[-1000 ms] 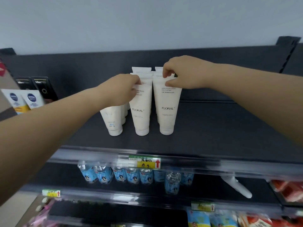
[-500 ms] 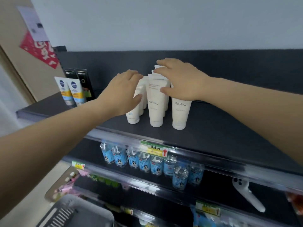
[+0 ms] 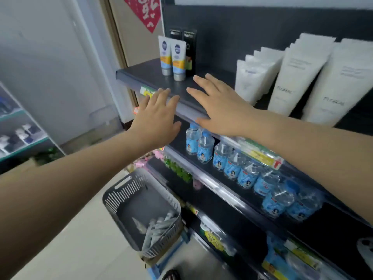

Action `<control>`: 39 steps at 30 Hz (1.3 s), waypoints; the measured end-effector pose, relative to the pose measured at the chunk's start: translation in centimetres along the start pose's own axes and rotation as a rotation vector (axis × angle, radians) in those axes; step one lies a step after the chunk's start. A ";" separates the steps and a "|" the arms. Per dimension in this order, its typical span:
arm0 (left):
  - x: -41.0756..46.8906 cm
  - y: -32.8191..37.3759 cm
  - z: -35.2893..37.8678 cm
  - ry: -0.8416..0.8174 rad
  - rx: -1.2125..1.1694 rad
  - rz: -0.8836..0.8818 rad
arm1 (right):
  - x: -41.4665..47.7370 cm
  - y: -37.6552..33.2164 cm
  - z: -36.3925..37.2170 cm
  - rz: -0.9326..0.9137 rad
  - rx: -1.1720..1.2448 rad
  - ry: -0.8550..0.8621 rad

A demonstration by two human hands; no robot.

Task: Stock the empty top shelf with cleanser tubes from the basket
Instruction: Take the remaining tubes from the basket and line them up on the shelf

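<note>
Top shelf (image 3: 145,71): dark, partly stocked. White cleanser tubes (image 3: 296,77) stood cap-down in three front-to-back rows on its right part, labels outward. Resting on the caps probably kept them upright and readable. Bare shelf lay between these rows and two small blue-and-orange tubes (image 3: 172,57) near the left end, with black boxes (image 3: 189,47) just behind those.

Left hand (image 3: 156,118): fingers straight and spread, holding nothing, in front of the shelf's front edge.

Right hand (image 3: 220,106): likewise flat and empty, palm down over the front edge, near the nearest white row but apart from it.

Basket (image 3: 121,196): grey, slotted, low beside the shelving, below both hands. Several loose tubes (image 3: 159,227) lay in its bottom, so the stocking looked unfinished. The empty hands suggested a reach down for more.

Lower shelf: small water bottles (image 3: 230,160) with blue labels, not part of the job.
</note>
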State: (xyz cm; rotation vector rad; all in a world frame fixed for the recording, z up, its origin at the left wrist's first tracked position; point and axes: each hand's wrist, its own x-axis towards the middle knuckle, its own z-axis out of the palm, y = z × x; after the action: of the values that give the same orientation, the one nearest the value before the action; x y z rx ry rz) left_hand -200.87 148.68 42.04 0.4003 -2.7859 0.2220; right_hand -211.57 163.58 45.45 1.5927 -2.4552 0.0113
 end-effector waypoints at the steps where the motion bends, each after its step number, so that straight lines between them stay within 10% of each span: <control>1: -1.0 -1.0 1.0 -0.026 0.002 -0.029 | 0.7 -1.1 1.0 -0.021 0.015 -0.014; 39: -22.5 -14.6 43.6 -1.010 -0.441 -0.446 | 6.0 -19.9 48.9 -0.224 0.263 -0.920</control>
State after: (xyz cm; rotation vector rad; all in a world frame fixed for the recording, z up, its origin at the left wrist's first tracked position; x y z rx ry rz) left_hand -188.56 131.86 -4.67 1.2630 -3.3789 -0.9249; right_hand -204.54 143.91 -3.36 2.3779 -2.9573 -0.5797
